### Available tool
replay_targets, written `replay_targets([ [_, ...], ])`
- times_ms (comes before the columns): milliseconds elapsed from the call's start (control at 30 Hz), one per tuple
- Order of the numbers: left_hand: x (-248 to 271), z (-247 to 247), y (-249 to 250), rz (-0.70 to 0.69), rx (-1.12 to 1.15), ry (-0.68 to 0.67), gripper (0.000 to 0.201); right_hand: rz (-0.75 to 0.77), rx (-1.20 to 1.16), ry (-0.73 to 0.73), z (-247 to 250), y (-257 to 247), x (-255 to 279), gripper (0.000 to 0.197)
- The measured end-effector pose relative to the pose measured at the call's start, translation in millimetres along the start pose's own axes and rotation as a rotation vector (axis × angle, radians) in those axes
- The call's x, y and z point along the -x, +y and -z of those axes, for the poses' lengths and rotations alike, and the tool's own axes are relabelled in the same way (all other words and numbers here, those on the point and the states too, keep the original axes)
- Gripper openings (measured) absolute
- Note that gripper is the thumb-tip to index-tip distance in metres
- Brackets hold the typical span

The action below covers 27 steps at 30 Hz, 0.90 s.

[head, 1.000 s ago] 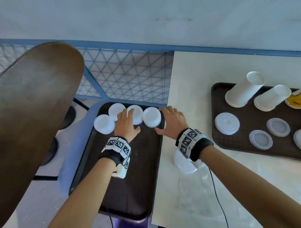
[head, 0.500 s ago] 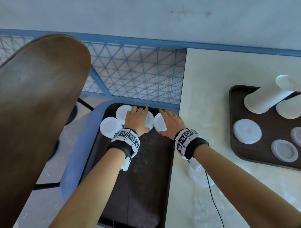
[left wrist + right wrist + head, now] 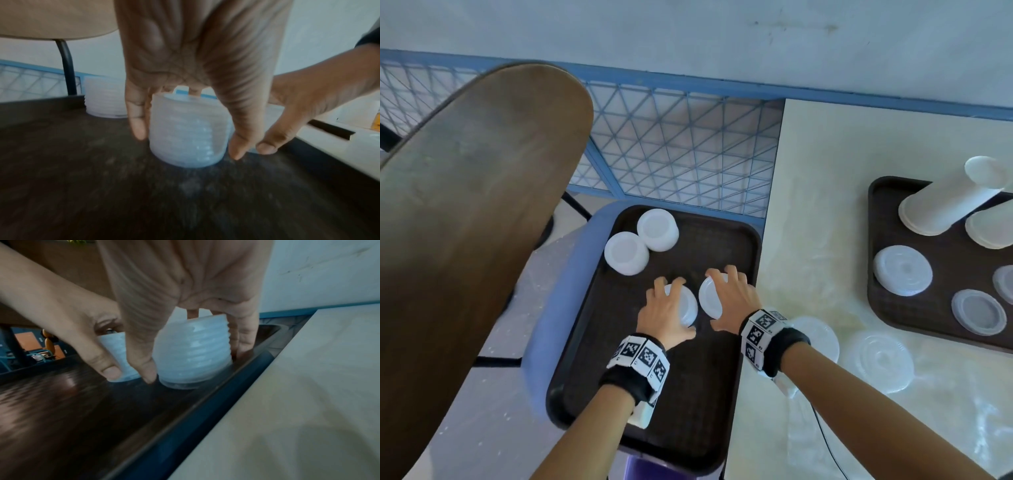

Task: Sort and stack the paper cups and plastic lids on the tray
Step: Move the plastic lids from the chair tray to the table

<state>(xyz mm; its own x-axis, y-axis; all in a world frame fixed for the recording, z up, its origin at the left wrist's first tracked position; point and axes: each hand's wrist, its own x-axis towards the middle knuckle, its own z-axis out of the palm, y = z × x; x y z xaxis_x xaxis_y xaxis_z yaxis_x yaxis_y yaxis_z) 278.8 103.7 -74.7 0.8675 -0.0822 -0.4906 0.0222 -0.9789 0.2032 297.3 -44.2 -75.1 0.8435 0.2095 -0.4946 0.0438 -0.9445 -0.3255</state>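
Two short stacks of translucent plastic lids are held side by side over the middle of the dark brown tray (image 3: 688, 394). My left hand (image 3: 666, 308) grips the left lid stack (image 3: 686, 303) from above, fingers curled round its sides (image 3: 185, 129). My right hand (image 3: 729, 298) grips the right lid stack (image 3: 709, 298) the same way, close to the tray's right rim (image 3: 193, 353). Both stack bases sit at the tray surface. Two more lid stacks (image 3: 626, 253) (image 3: 657, 229) stand at the tray's far left corner.
A second brown tray (image 3: 914, 315) on the cream table (image 3: 825, 205) carries two lying stacks of paper cups (image 3: 948, 202), a lid stack (image 3: 902, 270) and single lids. Loose lids (image 3: 881, 361) lie on the table beside my right wrist. A wooden tabletop (image 3: 465, 205) looms on the left.
Both hands have closed on a lid stack each and drawn them toward me, away from the two stacks left at the far corner.
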Motion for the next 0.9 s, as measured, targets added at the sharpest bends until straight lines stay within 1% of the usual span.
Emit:
replay_targets([
  [133, -1.3, -9.4, 1.7, 0.016, 0.014, 0.063, 0.085, -0.020, -0.001, 0.025, -5.7, -1.1, -0.2, 0.093],
  [267, -3.9, -10.7, 2.6, 0.042, 0.042, 0.078, 0.083, -0.020, -0.035, 0.040, -9.6, -1.6, 0.5, 0.095],
  [567, 2.4, -16.2, -0.4, 0.084, 0.107, 0.105, 0.084, -0.008, -0.091, 0.049, -8.7, -1.2, 5.7, 0.097],
  [767, 14.6, -16.8, -6.5, 0.125, 0.196, 0.134, 0.083, 0.016, -0.166, 0.089, 1.6, 4.2, 24.1, 0.096],
  [900, 21.4, -3.2, -0.8, 0.112, 0.228, 0.203, 0.085, 0.025, -0.258, 0.149, 18.0, 20.5, 47.5, 0.096],
])
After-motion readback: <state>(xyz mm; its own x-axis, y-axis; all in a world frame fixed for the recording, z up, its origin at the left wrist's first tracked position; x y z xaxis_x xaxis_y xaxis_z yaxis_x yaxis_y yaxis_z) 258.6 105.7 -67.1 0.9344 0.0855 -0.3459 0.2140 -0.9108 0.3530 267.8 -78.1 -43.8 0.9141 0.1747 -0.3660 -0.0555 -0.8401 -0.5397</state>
